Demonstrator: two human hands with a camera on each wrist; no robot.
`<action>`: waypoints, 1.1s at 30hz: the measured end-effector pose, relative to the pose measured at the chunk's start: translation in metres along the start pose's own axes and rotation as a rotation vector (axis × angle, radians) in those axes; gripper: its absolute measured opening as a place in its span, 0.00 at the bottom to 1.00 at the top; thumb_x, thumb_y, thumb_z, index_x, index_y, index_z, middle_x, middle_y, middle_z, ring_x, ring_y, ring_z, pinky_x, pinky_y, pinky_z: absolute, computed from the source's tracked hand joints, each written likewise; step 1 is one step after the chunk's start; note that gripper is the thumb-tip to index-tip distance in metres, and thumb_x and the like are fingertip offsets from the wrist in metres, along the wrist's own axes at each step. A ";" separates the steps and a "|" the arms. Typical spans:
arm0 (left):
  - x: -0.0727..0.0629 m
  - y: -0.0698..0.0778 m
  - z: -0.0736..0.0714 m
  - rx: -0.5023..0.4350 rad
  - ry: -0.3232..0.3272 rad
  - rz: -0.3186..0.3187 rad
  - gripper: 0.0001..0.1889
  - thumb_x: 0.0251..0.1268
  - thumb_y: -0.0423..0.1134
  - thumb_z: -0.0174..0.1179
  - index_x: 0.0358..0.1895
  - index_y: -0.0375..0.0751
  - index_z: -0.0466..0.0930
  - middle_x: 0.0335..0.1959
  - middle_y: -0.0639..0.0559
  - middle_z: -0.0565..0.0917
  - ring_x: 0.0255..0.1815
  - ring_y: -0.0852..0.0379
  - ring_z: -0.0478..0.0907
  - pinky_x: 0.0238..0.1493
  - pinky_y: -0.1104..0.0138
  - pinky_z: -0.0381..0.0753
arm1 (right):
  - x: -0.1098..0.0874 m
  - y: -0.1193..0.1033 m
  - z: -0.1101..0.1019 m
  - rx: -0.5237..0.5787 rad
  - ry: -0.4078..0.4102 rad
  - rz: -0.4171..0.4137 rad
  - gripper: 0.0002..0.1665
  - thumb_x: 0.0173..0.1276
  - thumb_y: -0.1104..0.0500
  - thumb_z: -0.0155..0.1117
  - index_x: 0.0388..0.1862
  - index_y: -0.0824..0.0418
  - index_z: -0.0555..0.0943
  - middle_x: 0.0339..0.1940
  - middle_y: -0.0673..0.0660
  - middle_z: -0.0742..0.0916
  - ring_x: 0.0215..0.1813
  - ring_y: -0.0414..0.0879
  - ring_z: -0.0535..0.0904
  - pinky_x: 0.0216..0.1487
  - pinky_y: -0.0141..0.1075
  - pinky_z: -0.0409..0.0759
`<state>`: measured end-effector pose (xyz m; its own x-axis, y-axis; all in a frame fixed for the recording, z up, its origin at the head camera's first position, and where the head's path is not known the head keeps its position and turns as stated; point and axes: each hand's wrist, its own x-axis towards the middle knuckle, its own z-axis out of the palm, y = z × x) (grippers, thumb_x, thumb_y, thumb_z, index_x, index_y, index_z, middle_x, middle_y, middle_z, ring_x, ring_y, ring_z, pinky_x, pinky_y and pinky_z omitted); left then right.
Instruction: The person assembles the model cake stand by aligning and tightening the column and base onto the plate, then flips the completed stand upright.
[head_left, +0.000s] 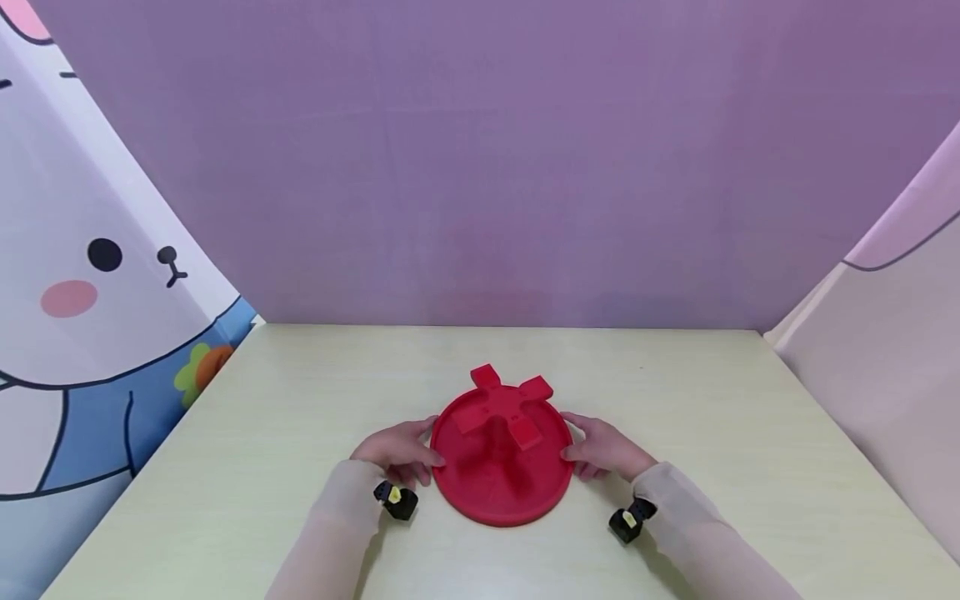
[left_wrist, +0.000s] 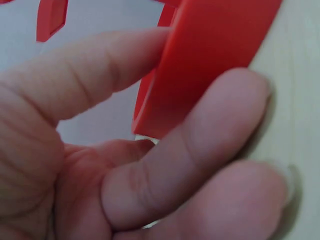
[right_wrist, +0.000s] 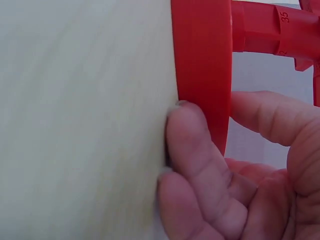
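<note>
A red plastic stand (head_left: 502, 504) sits on the table, with a round dish-like base, a central post and a cross-shaped top (head_left: 504, 402) of several flat arms. On the base's left edge, my left hand (head_left: 402, 452) pinches the rim, thumb over the top edge and fingers against the outer side. My right hand (head_left: 606, 450) grips the opposite edge in the same way. In the right wrist view, the post (right_wrist: 257, 27) carries small raised numbers. The left wrist view shows the tall red side wall (left_wrist: 215, 50) close to the fingers.
The pale wood-grain table (head_left: 225, 467) extends around the stand. Behind it rises a purple backdrop (head_left: 502, 167). A cartoon-printed panel (head_left: 112, 333) borders the left, and a pale panel (head_left: 885, 350) the right. Black wrist cameras (head_left: 397, 502) are on both sleeves.
</note>
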<state>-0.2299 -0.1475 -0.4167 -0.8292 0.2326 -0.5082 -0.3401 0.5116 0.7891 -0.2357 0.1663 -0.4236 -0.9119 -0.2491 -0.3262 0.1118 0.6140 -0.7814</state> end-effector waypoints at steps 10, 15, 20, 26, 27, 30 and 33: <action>0.000 0.002 0.010 0.048 0.004 0.083 0.39 0.52 0.27 0.58 0.73 0.41 0.60 0.17 0.45 0.81 0.12 0.57 0.73 0.18 0.70 0.76 | -0.001 -0.004 0.007 -0.080 0.004 -0.009 0.44 0.57 0.68 0.61 0.74 0.64 0.59 0.19 0.56 0.81 0.18 0.47 0.75 0.20 0.34 0.73; -0.003 0.001 0.013 0.079 0.013 0.125 0.39 0.49 0.28 0.56 0.72 0.38 0.61 0.16 0.46 0.80 0.13 0.56 0.76 0.20 0.67 0.77 | -0.012 -0.011 0.006 -0.147 0.000 -0.012 0.44 0.56 0.68 0.63 0.73 0.65 0.61 0.22 0.55 0.80 0.18 0.47 0.75 0.21 0.36 0.75; -0.008 0.008 0.009 0.191 0.046 0.106 0.39 0.48 0.34 0.58 0.71 0.46 0.64 0.17 0.49 0.79 0.17 0.53 0.76 0.20 0.67 0.70 | -0.017 -0.013 0.000 -0.142 0.012 0.005 0.43 0.53 0.65 0.64 0.71 0.66 0.63 0.24 0.55 0.81 0.20 0.48 0.77 0.21 0.35 0.72; -0.011 0.008 0.002 0.169 0.005 0.099 0.40 0.46 0.36 0.60 0.71 0.47 0.64 0.22 0.48 0.81 0.21 0.51 0.79 0.22 0.66 0.71 | -0.021 -0.013 -0.004 0.031 -0.051 -0.022 0.41 0.54 0.66 0.59 0.69 0.69 0.62 0.26 0.57 0.80 0.22 0.48 0.77 0.25 0.39 0.78; -0.012 0.007 0.001 0.152 -0.001 0.098 0.40 0.46 0.35 0.60 0.71 0.47 0.64 0.22 0.48 0.81 0.21 0.51 0.79 0.22 0.67 0.71 | -0.022 -0.013 -0.004 0.075 -0.070 -0.022 0.41 0.54 0.66 0.59 0.69 0.70 0.61 0.27 0.58 0.80 0.23 0.48 0.77 0.26 0.40 0.79; -0.014 0.002 -0.001 0.087 -0.030 0.111 0.40 0.47 0.34 0.58 0.72 0.45 0.63 0.24 0.48 0.83 0.20 0.53 0.79 0.20 0.68 0.70 | -0.027 -0.012 -0.004 0.200 -0.128 -0.025 0.43 0.55 0.67 0.57 0.70 0.72 0.57 0.32 0.61 0.80 0.26 0.48 0.80 0.30 0.41 0.81; -0.017 -0.002 -0.003 -0.058 -0.066 0.139 0.41 0.49 0.30 0.56 0.73 0.41 0.58 0.26 0.47 0.82 0.17 0.56 0.77 0.20 0.68 0.74 | -0.031 -0.012 -0.004 0.306 -0.167 -0.042 0.45 0.56 0.68 0.58 0.72 0.72 0.53 0.36 0.62 0.78 0.30 0.48 0.81 0.33 0.41 0.83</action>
<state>-0.2161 -0.1550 -0.4089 -0.8400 0.3522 -0.4128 -0.2507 0.4228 0.8709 -0.2103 0.1698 -0.4018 -0.8436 -0.4043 -0.3533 0.2117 0.3542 -0.9109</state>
